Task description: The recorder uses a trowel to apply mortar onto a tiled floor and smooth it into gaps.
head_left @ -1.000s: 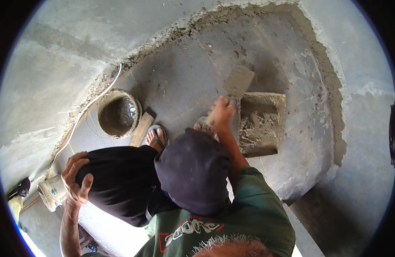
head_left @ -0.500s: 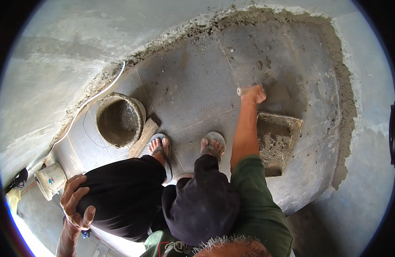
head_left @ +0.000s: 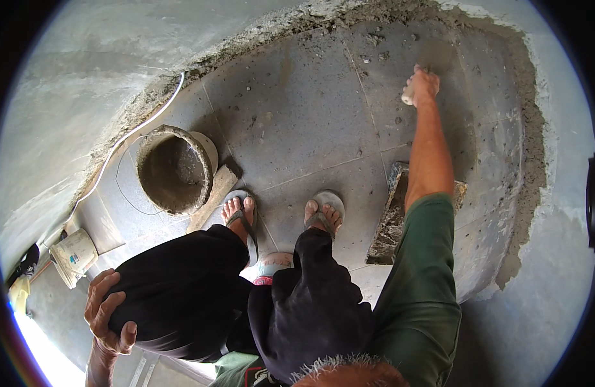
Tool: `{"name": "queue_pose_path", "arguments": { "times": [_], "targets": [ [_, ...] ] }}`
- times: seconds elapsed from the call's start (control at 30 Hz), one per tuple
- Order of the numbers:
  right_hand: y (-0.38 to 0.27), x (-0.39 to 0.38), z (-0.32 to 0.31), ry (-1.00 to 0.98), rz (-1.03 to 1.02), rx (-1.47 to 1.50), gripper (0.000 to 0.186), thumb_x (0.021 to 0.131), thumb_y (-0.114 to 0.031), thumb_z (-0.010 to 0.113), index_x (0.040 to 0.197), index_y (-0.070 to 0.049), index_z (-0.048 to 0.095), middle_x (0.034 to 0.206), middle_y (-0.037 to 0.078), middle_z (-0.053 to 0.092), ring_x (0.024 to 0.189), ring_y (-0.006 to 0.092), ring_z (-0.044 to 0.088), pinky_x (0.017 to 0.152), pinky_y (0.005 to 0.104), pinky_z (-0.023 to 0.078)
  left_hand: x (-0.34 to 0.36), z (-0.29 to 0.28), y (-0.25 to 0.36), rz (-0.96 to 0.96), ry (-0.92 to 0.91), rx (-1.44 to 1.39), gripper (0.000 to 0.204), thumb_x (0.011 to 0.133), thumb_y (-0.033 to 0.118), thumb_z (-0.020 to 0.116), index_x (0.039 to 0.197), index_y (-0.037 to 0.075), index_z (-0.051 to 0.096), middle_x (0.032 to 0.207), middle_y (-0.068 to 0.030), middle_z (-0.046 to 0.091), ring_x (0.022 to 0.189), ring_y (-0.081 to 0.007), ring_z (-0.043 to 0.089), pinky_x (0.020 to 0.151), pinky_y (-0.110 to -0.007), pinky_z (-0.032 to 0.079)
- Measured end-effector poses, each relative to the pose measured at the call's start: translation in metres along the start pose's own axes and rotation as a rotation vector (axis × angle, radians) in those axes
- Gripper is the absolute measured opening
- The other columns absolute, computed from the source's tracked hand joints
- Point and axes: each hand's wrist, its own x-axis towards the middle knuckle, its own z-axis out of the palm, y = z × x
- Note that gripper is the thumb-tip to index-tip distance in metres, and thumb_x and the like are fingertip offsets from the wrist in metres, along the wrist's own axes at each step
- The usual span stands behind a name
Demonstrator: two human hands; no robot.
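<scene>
Pale rounded handle (head_left: pixel 408 99) held in right hand (head_left: pixel 424 84); blade (head_left: pixel 437 57) blurred. Left hand (head_left: pixel 108 316) spread on knee (head_left: pixel 139 290). Crusted box (head_left: pixel 389 222) partly hidden.

1. Right forearm (head_left: pixel 430 151) and green sleeve (head_left: pixel 421 264) hide much of the mortar tray (head_left: pixel 386 233).
2. The trowel blade (head_left: pixel 437 55) is blurred.
3. The left forearm (head_left: pixel 100 369) is cut off at the lower edge.
</scene>
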Motion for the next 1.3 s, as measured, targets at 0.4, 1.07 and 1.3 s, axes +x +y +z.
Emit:
{"name": "queue_pose_path", "arguments": {
  "times": [0.4, 1.07, 1.3],
  "targets": [
    [0.034, -0.084, -0.006, -0.339, -0.378, -0.641, 0.048, 0.089, -0.028, 0.063, 0.127, -0.001, 0.052, 0.084, 0.011, 0.062, 0.058, 0.0188, 0.060, 0.047, 0.0308, 0.053, -0.004, -0.001, -0.001, 0.009, -0.006, -0.007, 0.045, 0.086, 0.042, 0.059, 0.105, 0.002, 0.057, 0.115, -0.0268, 0.058, 0.103, -0.0464, 0.057, 0.086, -0.054, 0.047],
    [-0.001, -0.058, 0.027, -0.794, 0.025, -0.242, 0.026, 0.090, -0.030, 0.061, 0.095, -0.005, 0.055, 0.071, 0.003, 0.055, 0.056, 0.0125, 0.053, 0.045, 0.0301, 0.045, -0.007, 0.001, -0.006, -0.026, -0.005, -0.018, 0.044, 0.087, 0.043, 0.058, 0.108, 0.004, 0.057, 0.115, -0.0259, 0.058, 0.103, -0.0477, 0.057, 0.086, -0.055, 0.048],
    [0.033, -0.088, 0.020, -0.684, -0.075, -0.148, 0.028, 0.089, -0.032, 0.063, 0.091, -0.005, 0.058, 0.067, 0.005, 0.055, 0.051, 0.0133, 0.053, 0.042, 0.0290, 0.044, -0.002, 0.000, -0.002, 0.000, -0.012, -0.005, 0.046, 0.086, 0.043, 0.058, 0.105, 0.001, 0.058, 0.115, -0.0266, 0.058, 0.105, -0.0465, 0.057, 0.089, -0.054, 0.046]
  ]
}}
